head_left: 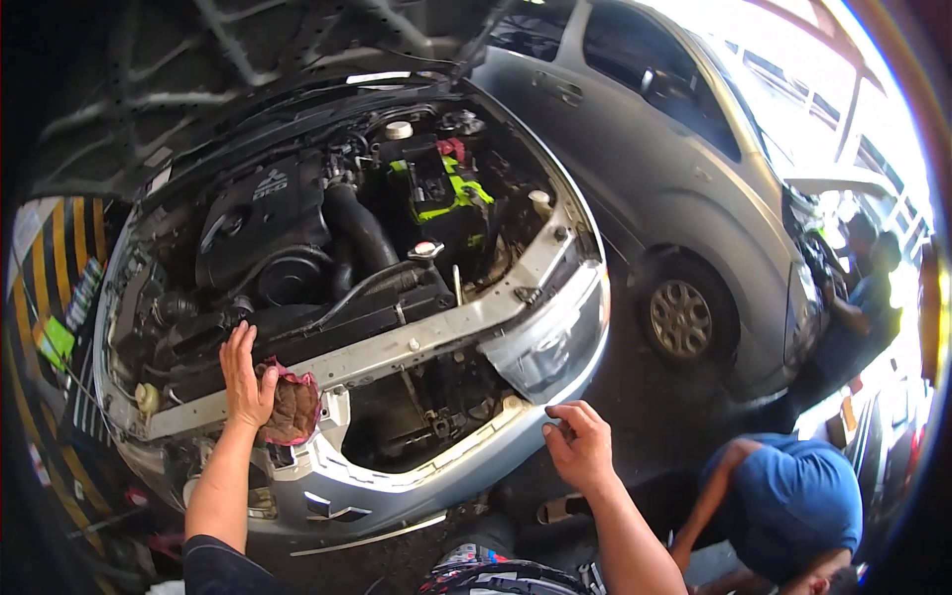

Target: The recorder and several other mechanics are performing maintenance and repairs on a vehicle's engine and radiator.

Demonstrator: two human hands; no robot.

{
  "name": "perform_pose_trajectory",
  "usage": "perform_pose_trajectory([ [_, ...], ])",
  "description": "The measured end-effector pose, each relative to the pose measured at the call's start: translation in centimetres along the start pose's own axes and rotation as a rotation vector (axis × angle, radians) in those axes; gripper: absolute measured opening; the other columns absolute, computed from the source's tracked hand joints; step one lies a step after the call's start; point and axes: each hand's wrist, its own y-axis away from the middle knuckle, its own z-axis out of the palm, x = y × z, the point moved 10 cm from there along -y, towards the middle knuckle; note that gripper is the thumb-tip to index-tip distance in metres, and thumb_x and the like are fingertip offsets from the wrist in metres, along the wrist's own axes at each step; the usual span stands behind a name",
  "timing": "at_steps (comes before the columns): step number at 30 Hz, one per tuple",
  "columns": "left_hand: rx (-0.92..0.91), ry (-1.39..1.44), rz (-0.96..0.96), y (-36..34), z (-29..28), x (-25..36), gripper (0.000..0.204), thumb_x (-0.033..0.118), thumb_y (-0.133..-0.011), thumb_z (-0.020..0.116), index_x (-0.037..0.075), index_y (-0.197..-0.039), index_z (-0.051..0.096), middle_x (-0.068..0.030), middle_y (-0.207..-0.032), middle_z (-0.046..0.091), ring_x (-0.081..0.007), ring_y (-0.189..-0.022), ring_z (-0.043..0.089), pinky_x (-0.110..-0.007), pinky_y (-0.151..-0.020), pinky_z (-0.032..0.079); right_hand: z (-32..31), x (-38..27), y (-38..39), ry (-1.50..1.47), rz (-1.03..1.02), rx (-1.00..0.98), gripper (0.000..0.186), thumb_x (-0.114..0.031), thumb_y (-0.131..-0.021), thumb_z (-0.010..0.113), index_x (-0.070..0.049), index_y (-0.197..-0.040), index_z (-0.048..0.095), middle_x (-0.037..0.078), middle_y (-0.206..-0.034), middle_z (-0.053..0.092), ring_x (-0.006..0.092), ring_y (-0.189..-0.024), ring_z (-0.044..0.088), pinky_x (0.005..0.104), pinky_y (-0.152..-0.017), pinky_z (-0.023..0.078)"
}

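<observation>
My left hand (247,382) is over the front crossmember (382,354) of a silver car, its fingers stretched upward. Right beside its thumb lies a crumpled brown and pink rag (293,409), which the hand does not grip. Near the lower corner of the headlight (557,342), my right hand (583,443) hangs in the air, apart from the bumper (451,496). Its fingers are loosely bent, with a gap between thumb and forefinger and nothing visible in them. Between the hands, an opening in the car's front shows dark parts inside.
Above stands the raised hood (198,59), over the engine cover (263,213) and a battery with a bright green cover (436,188). A grey van (684,178) is parked at right. One person in blue (788,506) bends low nearby; another (863,307) works at the van's front.
</observation>
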Motion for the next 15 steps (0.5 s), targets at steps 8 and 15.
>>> perform_pose_trajectory([
  [8, -0.111, -0.071, -0.063, 0.1, 0.9, -0.6, 0.083, 0.064, -0.098, 0.039, 0.0, -0.151, 0.038, -0.0238, -0.157, 0.037, -0.042, -0.145, 0.035, -0.057, -0.121, 0.017, 1.3, -0.4, -10.8, -0.066, -0.271, -0.094, 0.025, -0.003, -0.076, 0.074, -0.002, -0.101, 0.072, 0.006, -0.07, 0.062, 0.0154, -0.057, 0.057, 0.0278, -0.055, 0.045],
  [15, -0.235, -0.168, -0.064, -1.4, 2.5, 0.2, 0.084, 0.068, -0.094, 0.046, 0.007, -0.151, 0.038, -0.0215, -0.158, 0.035, -0.0441, -0.145, 0.034, -0.06, -0.12, 0.019, 2.0, -0.7, -22.3, -0.033, -0.362, -0.218, 0.019, -0.004, -0.079, 0.074, -0.003, -0.097, 0.072, 0.013, -0.08, 0.068, 0.0317, -0.071, 0.068, 0.0378, -0.064, 0.054],
])
